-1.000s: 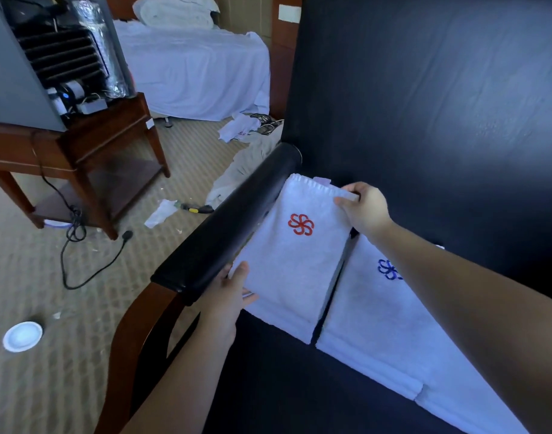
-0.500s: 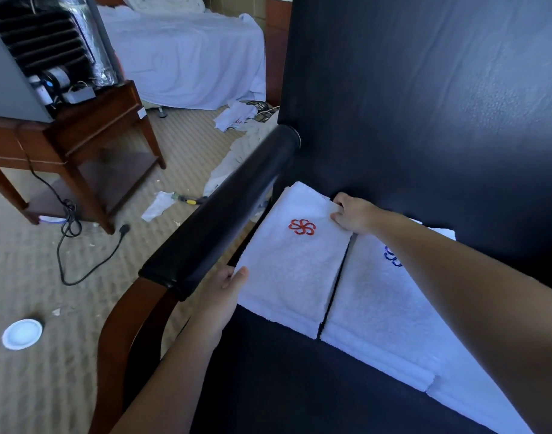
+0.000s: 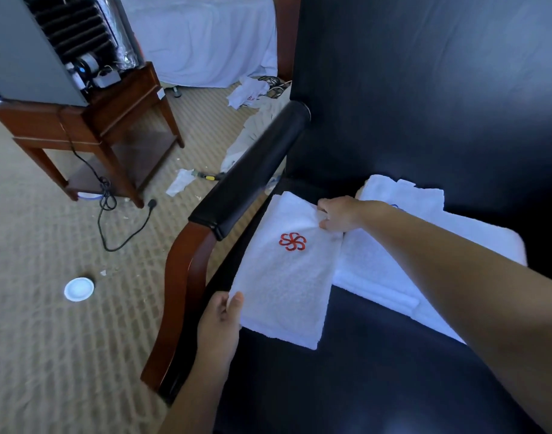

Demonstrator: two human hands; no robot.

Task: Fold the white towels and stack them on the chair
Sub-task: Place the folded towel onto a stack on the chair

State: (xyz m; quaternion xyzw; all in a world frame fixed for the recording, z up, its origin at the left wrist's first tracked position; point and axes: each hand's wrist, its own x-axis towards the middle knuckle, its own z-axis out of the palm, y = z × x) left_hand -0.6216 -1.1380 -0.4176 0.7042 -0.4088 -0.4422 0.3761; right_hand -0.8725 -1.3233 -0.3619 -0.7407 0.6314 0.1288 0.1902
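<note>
- The red-logo towel (image 3: 284,277) is now laid down just beside the armrest (image 3: 252,170), no longer raised against it.
- Its corners are pinched by the left hand (image 3: 220,321) and right hand (image 3: 337,214).
- Placement on the chair (image 3: 362,386) is judged nearly done.

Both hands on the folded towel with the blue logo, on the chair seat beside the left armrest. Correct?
One error: the logo on that towel is red, not blue, as the head view shows. The left hand and right hand do hold it on the chair seat beside the armrest.
</note>
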